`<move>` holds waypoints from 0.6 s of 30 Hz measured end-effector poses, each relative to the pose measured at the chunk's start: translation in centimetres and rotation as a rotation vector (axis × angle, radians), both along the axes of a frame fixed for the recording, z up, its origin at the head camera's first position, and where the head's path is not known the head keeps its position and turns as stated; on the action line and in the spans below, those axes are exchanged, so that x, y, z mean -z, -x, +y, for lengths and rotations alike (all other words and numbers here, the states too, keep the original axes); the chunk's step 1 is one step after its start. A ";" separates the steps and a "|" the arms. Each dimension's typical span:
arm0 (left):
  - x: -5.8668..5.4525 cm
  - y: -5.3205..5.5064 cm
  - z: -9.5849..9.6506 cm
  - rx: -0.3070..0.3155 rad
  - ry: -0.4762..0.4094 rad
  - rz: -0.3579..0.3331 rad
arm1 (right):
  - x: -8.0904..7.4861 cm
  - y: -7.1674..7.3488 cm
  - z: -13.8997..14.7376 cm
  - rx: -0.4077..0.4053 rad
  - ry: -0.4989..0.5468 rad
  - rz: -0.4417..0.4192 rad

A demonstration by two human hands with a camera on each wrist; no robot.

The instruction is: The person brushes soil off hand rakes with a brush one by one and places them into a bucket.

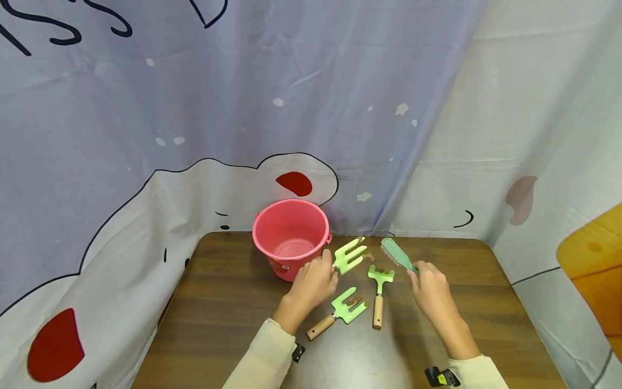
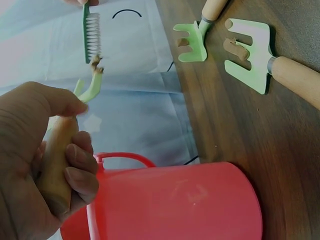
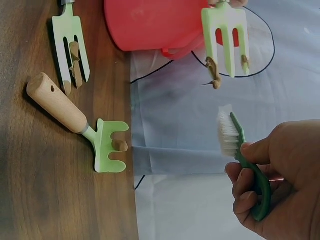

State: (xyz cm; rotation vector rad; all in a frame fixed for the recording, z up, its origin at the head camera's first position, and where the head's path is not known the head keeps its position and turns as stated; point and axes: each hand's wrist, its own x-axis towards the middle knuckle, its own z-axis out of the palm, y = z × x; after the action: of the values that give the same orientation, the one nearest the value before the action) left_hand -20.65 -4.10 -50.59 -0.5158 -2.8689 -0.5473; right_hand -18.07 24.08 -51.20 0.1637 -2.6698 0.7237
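Observation:
My left hand point(image 1: 313, 282) grips the wooden handle point(image 2: 56, 165) of a light green garden hand fork point(image 1: 346, 259), tines up and away from me. Brown clumps cling to two of its tine tips in the right wrist view. In my right hand point(image 1: 432, 289) is a green scrubbing brush point(image 1: 397, 253), fingers wrapped round its handle. The white bristles point(image 3: 228, 132) face the fork and stand a short gap from its tines. A second hand fork point(image 1: 346, 307) and a small rake point(image 1: 379, 294), both wooden-handled with brown clumps on them, lie on the table.
A pink bucket point(image 1: 288, 267) stands at the table's back edge, just beyond my left hand. The brown wooden table point(image 1: 218, 324) meets a printed curtain point(image 1: 369, 162) behind it. Both forearms reach in from the near side with wrist straps on.

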 end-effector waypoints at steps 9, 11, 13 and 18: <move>0.0 0.0 -0.2 0.031 0.027 0.089 | 0.0 -0.4 -0.1 -0.022 0.001 0.044; 0.1 0.0 -0.3 0.038 0.063 0.126 | 0.0 -0.5 -0.1 -0.022 -0.002 0.045; 0.2 0.1 -0.3 0.046 0.091 0.170 | 0.0 -0.5 -0.1 -0.021 -0.003 0.044; 0.1 0.2 -0.2 0.038 0.133 0.266 | -0.1 -0.6 0.0 -0.017 -0.001 0.035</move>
State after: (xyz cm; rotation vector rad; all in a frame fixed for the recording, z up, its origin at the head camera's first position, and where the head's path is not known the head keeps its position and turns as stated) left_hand -20.84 -4.33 -50.74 -0.6141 -2.6565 -0.2695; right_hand -17.46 24.04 -51.08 0.1980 -2.6386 0.7176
